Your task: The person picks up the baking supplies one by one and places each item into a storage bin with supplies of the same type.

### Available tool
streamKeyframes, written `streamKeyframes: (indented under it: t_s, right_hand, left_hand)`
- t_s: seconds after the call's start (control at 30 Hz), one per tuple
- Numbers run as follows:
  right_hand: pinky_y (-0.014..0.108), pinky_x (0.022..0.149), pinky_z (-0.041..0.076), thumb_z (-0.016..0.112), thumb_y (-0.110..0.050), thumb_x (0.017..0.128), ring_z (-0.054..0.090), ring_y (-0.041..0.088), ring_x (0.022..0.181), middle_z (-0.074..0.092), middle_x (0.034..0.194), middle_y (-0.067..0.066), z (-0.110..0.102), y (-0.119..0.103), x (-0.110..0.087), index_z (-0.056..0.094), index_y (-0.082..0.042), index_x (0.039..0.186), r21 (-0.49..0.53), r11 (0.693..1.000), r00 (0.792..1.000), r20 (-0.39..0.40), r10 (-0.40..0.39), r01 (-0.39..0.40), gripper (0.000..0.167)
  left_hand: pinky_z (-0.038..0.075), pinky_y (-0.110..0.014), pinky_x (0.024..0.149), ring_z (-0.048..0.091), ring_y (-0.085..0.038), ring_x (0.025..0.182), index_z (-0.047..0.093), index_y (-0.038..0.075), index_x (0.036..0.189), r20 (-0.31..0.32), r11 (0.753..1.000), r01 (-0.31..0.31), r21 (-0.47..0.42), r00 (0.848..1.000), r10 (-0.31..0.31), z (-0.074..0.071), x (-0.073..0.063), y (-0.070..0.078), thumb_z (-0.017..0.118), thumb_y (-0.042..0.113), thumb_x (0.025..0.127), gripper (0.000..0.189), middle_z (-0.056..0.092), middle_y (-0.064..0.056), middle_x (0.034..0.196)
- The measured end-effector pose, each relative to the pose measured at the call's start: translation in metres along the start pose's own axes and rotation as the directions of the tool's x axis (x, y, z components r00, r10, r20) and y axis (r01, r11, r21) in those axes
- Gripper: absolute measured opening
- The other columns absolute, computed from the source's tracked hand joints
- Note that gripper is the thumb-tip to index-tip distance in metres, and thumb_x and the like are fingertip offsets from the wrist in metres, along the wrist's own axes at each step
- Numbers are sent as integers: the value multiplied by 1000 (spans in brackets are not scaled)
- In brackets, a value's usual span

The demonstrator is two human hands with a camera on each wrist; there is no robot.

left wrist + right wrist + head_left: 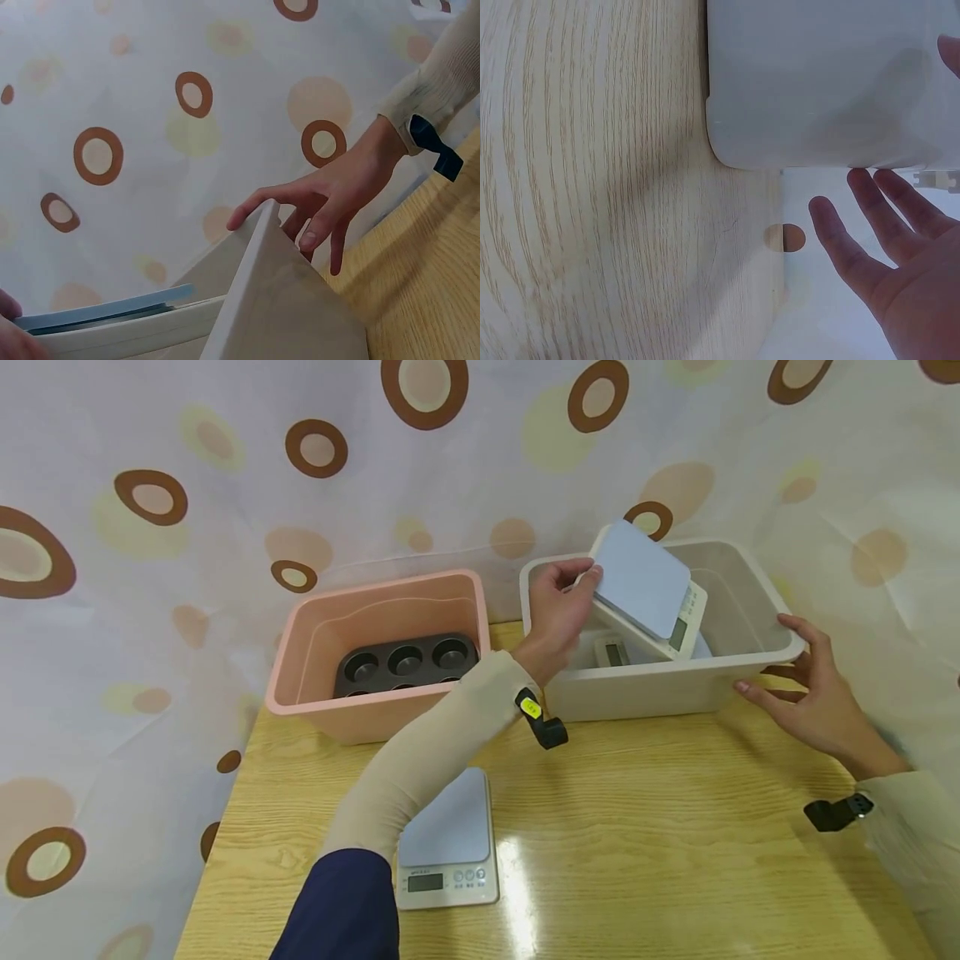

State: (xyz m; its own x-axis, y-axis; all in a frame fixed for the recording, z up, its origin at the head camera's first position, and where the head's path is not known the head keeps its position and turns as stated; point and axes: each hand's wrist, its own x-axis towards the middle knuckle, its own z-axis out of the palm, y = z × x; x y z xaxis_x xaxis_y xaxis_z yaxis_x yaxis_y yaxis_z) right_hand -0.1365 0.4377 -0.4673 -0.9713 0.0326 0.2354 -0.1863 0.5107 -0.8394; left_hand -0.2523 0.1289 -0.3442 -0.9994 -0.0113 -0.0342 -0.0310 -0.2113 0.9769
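My left hand pinches the edge of a white digital kitchen scale, which is tilted over the white bin. Below it, part of another scale shows inside the bin. At the bin's right end is my right hand, its fingers spread and touching the rim and outer wall. In the left wrist view the held scale appears edge-on beside the bin wall. The right wrist view shows fingertips of the right hand against the bin's end.
A pink bin holding a dark muffin pan stands left of the white bin. Another kitchen scale lies on the wooden table, partly under my left forearm. A patterned cloth hangs behind.
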Motion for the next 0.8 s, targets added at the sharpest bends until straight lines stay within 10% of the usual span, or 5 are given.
streamKeyframes:
  t_s: [0.6,0.8]
  right_hand:
    - [2,78,53,76,15,91,62,-14,109,48,135,-19,1,1,3,11,-30,174,18,1000,1000,10,-21,21,115]
    - [1,77,52,76,17,89,61,-16,108,48,136,-19,2,3,3,12,-28,174,23,1000,1000,-6,-19,20,116]
  left_hand:
    - [46,-21,68,53,-10,79,66,6,111,14,991,128,31,992,-129,17,-5,-17,72,9,104,10,51,5,95]
    - [45,-22,66,51,-12,75,63,6,114,129,979,150,136,977,-168,18,-8,-22,71,8,104,13,53,-3,97]
